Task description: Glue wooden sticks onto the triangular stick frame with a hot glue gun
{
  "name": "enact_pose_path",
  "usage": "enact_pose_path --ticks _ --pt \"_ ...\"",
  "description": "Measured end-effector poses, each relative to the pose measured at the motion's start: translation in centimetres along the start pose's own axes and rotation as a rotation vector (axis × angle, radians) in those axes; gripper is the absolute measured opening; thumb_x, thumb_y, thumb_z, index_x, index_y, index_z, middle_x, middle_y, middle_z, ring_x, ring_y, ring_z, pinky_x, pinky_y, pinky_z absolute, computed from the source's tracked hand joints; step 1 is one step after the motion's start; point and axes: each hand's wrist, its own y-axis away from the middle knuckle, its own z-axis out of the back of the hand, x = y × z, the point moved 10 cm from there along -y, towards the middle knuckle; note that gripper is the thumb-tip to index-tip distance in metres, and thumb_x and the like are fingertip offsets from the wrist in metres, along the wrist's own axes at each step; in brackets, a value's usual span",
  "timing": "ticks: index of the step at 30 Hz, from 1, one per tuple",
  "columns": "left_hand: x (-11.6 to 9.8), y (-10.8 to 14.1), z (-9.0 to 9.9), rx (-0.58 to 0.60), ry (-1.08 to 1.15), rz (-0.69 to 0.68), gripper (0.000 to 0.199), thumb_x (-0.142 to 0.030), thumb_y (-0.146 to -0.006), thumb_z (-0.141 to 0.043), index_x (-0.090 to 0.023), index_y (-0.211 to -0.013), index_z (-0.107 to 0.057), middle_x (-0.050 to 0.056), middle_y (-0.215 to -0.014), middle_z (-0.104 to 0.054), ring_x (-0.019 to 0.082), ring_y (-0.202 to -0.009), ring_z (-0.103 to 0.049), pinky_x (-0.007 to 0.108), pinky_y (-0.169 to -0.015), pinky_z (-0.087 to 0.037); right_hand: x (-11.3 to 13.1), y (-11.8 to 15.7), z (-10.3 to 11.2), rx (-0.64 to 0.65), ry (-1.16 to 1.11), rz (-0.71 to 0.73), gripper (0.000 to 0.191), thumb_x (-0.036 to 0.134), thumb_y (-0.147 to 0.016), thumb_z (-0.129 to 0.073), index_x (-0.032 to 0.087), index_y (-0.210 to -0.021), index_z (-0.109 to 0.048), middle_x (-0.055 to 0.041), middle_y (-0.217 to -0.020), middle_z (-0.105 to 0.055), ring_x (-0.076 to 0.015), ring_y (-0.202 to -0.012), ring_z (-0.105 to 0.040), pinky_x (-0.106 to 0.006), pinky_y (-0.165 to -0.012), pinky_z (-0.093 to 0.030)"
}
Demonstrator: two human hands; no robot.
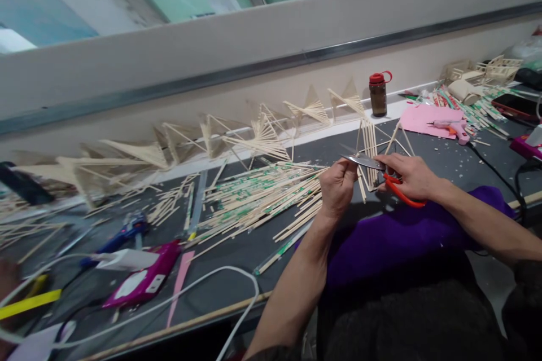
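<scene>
My right hand (409,174) is closed around a pair of scissors (398,189) with red handles. Their metal blades point left and look parted. My left hand (339,186) is pinched at the blades; what sits between its fingertips is hidden. Just behind the scissors stands a frame of thin wooden sticks (370,140). To the left of my left hand lies a wide pile of wooden sticks (262,192), some in green-printed wrappers. A purple cloth (372,231) lies under my forearms at the table edge.
Stick models (262,138) line the wall. A brown bottle (378,96) with a red lid stands behind. On the right, a pink glue gun (451,126) rests on pink paper. A blue glue gun (127,234), magenta power strip (146,273) and white cable (203,275) lie left, near another person's hand (8,279).
</scene>
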Motion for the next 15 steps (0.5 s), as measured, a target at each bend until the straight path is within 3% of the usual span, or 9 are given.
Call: enact_pose_path --ticks 4,9,15 --pt "-0.36 0.04 -0.3 0.026 0.041 -0.038 0.04 -0.046 -0.092 -0.05 -0.022 -0.06 -0.055 -0.001 -0.053 -0.058 0.012 -0.048 -0.052 0.024 -0.055 -0.041 -0.19 0.15 -0.32 0.024 -0.035 -0.016 0.056 0.048 -0.087 -0.063 0.015 -0.132 -0.055 -0.0116 -0.1 -0.069 -0.0213 -0.08 -0.064 -0.034 -0.072 -0.05" --pt "-0.14 0.14 -0.63 0.027 0.104 -0.018 0.045 -0.052 -0.093 -0.049 -0.021 -0.061 -0.056 -0.001 -0.054 -0.059 0.011 -0.048 -0.051 0.024 -0.053 -0.04 -0.42 0.2 -0.39 0.047 -0.037 -0.021 0.04 0.026 -0.09 -0.054 0.02 -0.13 -0.056 -0.0085 -0.098 -0.069 -0.0182 -0.075 -0.061 -0.033 -0.073 -0.049" --pt "0.37 0.23 -0.99 0.02 0.117 0.001 0.041 -0.045 -0.092 -0.051 -0.021 -0.06 -0.056 -0.002 -0.052 -0.056 0.011 -0.048 -0.051 0.025 -0.055 -0.039 -0.69 0.15 -0.32 0.069 0.03 -0.038 0.039 0.027 -0.09 -0.052 0.013 -0.126 -0.059 -0.0128 -0.102 -0.07 -0.0198 -0.077 -0.063 -0.034 -0.074 -0.05"
